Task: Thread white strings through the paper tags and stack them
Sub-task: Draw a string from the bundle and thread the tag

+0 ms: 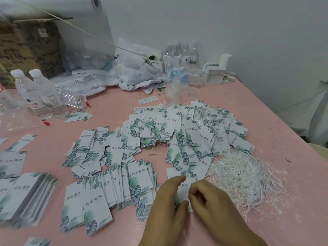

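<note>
A white paper tag with green leaf print lies near the front of the pink table, between my two hands. My left hand holds its left edge between thumb and fingers. My right hand has its fingers curled at the tag's right side; whether they pinch a string is hidden. A loose heap of white strings lies just right of my hands. Many more tags are spread in a wide pile across the middle, and fanned rows of tags lie to the left of my hands.
Thick tag stacks sit at the left edge. Water bottles stand at the back left, more bottles and plastic bags along the back wall. Small boxes stand at the back right. The table edge runs diagonally on the right.
</note>
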Available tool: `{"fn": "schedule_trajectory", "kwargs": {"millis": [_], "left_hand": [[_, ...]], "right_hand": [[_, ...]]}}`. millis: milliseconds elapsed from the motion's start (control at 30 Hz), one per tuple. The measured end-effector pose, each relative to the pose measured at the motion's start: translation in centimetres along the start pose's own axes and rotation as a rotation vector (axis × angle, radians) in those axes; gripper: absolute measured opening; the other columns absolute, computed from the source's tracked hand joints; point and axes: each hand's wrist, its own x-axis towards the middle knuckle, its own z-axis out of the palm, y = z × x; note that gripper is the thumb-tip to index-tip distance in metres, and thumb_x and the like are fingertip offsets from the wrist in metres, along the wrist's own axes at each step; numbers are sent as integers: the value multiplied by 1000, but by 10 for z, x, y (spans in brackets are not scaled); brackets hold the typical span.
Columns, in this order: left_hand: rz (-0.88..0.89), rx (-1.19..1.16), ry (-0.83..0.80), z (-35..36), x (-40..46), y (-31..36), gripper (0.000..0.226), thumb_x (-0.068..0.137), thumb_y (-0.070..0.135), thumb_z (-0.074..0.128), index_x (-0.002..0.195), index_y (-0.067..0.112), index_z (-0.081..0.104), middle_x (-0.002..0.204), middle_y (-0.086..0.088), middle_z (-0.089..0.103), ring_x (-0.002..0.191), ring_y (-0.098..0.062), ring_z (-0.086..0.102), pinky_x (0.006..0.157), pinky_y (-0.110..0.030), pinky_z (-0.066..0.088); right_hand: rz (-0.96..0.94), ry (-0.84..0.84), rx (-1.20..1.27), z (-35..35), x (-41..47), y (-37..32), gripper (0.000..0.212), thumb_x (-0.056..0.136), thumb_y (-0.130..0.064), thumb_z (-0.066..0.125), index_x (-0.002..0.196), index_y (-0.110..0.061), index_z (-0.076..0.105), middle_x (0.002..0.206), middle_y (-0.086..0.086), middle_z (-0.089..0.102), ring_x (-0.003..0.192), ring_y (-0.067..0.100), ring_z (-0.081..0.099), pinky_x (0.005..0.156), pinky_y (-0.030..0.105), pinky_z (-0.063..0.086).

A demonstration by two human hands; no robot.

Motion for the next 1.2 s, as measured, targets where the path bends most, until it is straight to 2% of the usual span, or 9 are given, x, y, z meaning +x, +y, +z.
{"fn": "schedule_trajectory", "kwargs": {"millis": [267, 433, 533, 633, 767, 833, 1000, 1100, 1200], "left_hand": [[-65, -46, -42, -1, 4, 3, 21, 80, 33, 61, 90, 51, 67, 68, 17, 67, 61, 2, 58, 57, -10, 40], [28, 212, 43, 2, 2, -8, 36, 82, 25, 59, 115, 38, 65, 111, 30, 59, 99, 11, 52, 84, 2, 33], [115, 455, -61, 6, 1, -15, 51, 75, 28, 71, 124, 19, 66, 129, 10, 60, 120, -8, 52, 105, -10, 28], [172, 621, -116, 9, 1, -16, 56, 61, 41, 79, 111, 17, 74, 120, 4, 70, 110, -19, 66, 96, -31, 50], [136, 552, -121, 8, 2, -18, 46, 83, 57, 55, 121, 32, 62, 140, 20, 52, 130, -4, 43, 107, -20, 31], [169, 529, -66, 7, 2, -15, 37, 88, 59, 51, 104, 28, 64, 125, 22, 60, 119, -3, 49, 95, -21, 42], [300, 482, 105, 1, 3, -3, 24, 93, 39, 51, 86, 27, 70, 90, 16, 69, 84, -10, 63, 59, -23, 53], [416, 453, 178, 2, 6, -3, 27, 89, 34, 51, 91, 23, 76, 94, 10, 72, 87, -7, 62, 57, -18, 53], [476, 424, 142, 3, 6, -7, 25, 89, 35, 54, 93, 23, 76, 98, 8, 72, 89, -9, 65, 64, -18, 54]], "right_hand": [[-30, 96, 168, 3, -1, -1, 18, 85, -12, 64, 87, -30, 64, 82, -13, 61, 70, 6, 59, 62, 15, 46], [241, 328, 369, -7, 4, 15, 32, 92, -6, 59, 96, -37, 68, 82, -10, 63, 61, 6, 55, 54, 17, 44], [318, 388, 198, -17, 5, 26, 26, 95, -13, 53, 92, -37, 64, 87, -16, 60, 61, 4, 56, 54, 20, 43], [358, 334, -78, -22, 5, 31, 22, 96, -23, 45, 96, -38, 61, 97, -19, 57, 64, 2, 59, 56, 27, 47], [367, 235, -290, -23, 4, 33, 24, 96, -20, 48, 112, -30, 62, 101, -15, 49, 63, 2, 58, 48, 25, 45], [360, 213, -283, -23, 5, 31, 23, 95, -20, 50, 112, -30, 62, 102, -16, 48, 64, 2, 58, 51, 25, 46], [282, 181, -62, -12, 4, 16, 7, 92, -33, 58, 91, -37, 65, 88, -16, 60, 74, 2, 59, 60, 23, 48], [374, 67, 291, -4, 2, 4, 34, 88, -59, 50, 79, -31, 67, 60, -4, 65, 52, 5, 58, 54, 21, 48], [502, 5, 518, -1, 6, 2, 22, 94, -34, 59, 77, -25, 69, 48, -2, 61, 42, 11, 53, 45, 18, 44]]}}
